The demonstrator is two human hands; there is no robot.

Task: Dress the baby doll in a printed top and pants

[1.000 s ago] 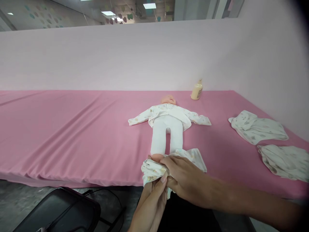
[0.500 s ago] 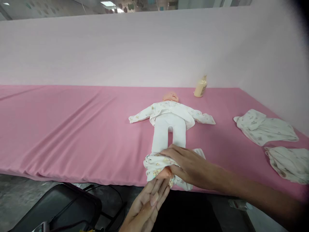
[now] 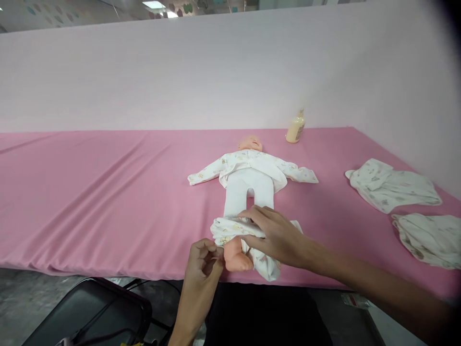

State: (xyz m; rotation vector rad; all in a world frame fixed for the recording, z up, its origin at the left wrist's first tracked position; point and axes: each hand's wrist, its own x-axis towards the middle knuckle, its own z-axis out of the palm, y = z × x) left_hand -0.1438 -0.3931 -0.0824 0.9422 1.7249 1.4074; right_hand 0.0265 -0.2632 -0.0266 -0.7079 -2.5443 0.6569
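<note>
A baby doll (image 3: 248,185) lies on its back on the pink-covered table (image 3: 108,192), head away from me, in a printed white top and bare white legs. A pair of printed white trousers (image 3: 234,229) is bunched around its lower legs, and one bare foot (image 3: 236,255) sticks out of a trouser leg. My right hand (image 3: 275,235) is closed on the bunched trousers over the doll's shins. My left hand (image 3: 201,262) pinches the edge of the trousers just left of the foot.
A cream bottle (image 3: 296,128) stands at the back by the pink wall. Two more printed garments (image 3: 392,185) (image 3: 428,238) lie at the right. A black chair (image 3: 97,315) stands below the table's front edge at the lower left.
The trousers have been pulled up the doll's leg, so the foot now shows. My left hand moved left from under the foot and closed into a pinch on the trouser edge.
</note>
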